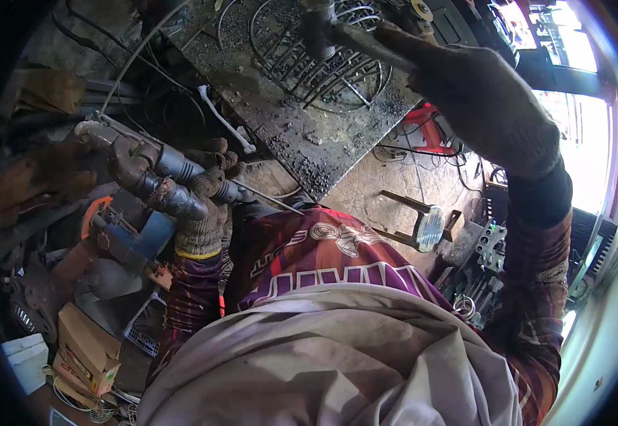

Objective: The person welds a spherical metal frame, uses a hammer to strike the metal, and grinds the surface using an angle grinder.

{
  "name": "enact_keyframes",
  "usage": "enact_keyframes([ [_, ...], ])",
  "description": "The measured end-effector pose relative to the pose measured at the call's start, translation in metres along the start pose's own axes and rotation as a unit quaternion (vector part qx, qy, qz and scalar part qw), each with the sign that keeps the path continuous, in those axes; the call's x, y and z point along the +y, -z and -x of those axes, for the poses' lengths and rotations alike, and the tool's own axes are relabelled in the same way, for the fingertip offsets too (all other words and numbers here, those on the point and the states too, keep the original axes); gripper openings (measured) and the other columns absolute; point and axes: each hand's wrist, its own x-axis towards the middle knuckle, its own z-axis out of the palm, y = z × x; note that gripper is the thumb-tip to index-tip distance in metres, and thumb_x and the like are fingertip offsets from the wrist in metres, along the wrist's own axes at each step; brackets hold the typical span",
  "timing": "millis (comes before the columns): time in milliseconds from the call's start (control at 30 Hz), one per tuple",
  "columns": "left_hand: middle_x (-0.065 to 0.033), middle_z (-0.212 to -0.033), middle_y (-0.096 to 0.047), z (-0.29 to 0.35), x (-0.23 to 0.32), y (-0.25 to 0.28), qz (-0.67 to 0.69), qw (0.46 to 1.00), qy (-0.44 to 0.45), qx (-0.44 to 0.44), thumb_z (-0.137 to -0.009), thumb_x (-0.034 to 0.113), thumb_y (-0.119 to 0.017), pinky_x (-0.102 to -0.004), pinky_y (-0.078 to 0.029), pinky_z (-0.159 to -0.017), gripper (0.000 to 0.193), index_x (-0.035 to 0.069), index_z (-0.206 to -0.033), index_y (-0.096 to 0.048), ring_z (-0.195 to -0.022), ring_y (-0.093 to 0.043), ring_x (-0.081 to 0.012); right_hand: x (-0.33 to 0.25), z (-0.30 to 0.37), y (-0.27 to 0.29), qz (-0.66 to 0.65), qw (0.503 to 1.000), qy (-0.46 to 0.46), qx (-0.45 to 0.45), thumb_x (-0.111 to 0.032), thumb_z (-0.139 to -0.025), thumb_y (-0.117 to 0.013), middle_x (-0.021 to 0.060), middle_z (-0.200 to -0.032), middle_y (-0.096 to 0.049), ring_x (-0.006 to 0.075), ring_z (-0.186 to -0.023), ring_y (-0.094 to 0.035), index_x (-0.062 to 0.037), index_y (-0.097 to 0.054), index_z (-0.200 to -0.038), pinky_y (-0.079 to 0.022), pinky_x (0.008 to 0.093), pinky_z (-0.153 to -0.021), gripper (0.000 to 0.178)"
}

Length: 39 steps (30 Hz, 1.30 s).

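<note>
My two gloved hands are well apart, each closed on something: my left hand (209, 209) wraps round the dark jointed pipework (174, 167), to the left of the metal table (252, 106), and my right hand (490, 103) grips the hammer (318, 32), its head above the table. A round wire rack (309, 89) lies on the table; a pale-topped stool (430, 226) stands right of its near corner

Large pale-outlined lettering (321, 277) runs across the person's red and purple shirt (302, 238), partly covered by a greyish cloth (323, 341), with a pale curling emblem (343, 237) above it, while the print on an open cardboard box (84, 344) at lower left is too small to read.
</note>
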Motion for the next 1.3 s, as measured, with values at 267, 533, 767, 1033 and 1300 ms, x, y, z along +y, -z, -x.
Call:
enact_keyframes([
  [267,-0.0132,-0.124,-0.064,-0.006,-0.001,-0.004,0.003,1.000,-0.005,-0.001,-0.083,0.007,-0.078,-0.0455,-0.058,-0.088,0.041,0.003,-0.121,-0.062,-0.106,-0.065,-0.0254,0.019,0.003,-0.034,0.070,0.994,0.067,-0.050,-0.022,-0.100,-0.061,0.0152,-0.078,-0.068,0.0293,-0.067,-0.069,-0.0243,-0.056,-0.146,-0.056,0.0425,-0.066,0.046],
  [533,-0.0130,-0.125,-0.064,-0.010,0.001,-0.003,0.000,1.000,-0.015,0.002,-0.083,0.007,-0.078,-0.0453,-0.058,-0.088,0.041,0.004,-0.121,-0.062,-0.107,-0.064,-0.0250,0.000,-0.015,-0.034,0.090,0.992,0.045,-0.072,-0.020,-0.100,-0.062,0.0150,-0.082,-0.071,0.0288,-0.070,-0.071,-0.0238,-0.057,-0.145,-0.056,0.0420,-0.064,0.045],
  [767,-0.0129,-0.125,-0.064,-0.005,0.006,0.000,-0.002,0.999,-0.034,0.013,-0.083,0.007,-0.078,-0.0451,-0.057,-0.089,0.042,0.004,-0.121,-0.061,-0.107,-0.064,-0.0247,-0.007,-0.040,-0.008,0.002,0.994,0.108,-0.003,-0.020,-0.100,-0.061,0.0151,-0.082,-0.071,0.0284,-0.069,-0.071,-0.0235,-0.056,-0.146,-0.056,0.0418,-0.064,0.046],
  [1033,-0.0127,-0.125,-0.063,-0.006,0.002,-0.007,0.015,1.000,-0.018,-0.002,-0.083,0.007,-0.078,-0.0449,-0.057,-0.089,0.042,0.005,-0.121,-0.061,-0.108,-0.064,-0.0244,-0.004,-0.030,-0.019,0.059,0.993,0.070,-0.076,-0.020,-0.101,-0.060,0.0151,-0.081,-0.070,0.0279,-0.068,-0.070,-0.0231,-0.054,-0.148,-0.056,0.0414,-0.063,0.047],
  [1300,-0.0126,-0.126,-0.063,-0.015,-0.001,-0.010,0.033,0.999,-0.022,-0.009,-0.083,0.008,-0.078,-0.0447,-0.057,-0.089,0.042,0.005,-0.121,-0.061,-0.109,-0.063,-0.0240,-0.020,-0.022,-0.013,0.060,0.991,-0.002,-0.120,-0.020,-0.101,-0.059,0.0150,-0.080,-0.070,0.0278,-0.067,-0.070,-0.0230,-0.052,-0.149,-0.056,0.0413,-0.064,0.048],
])
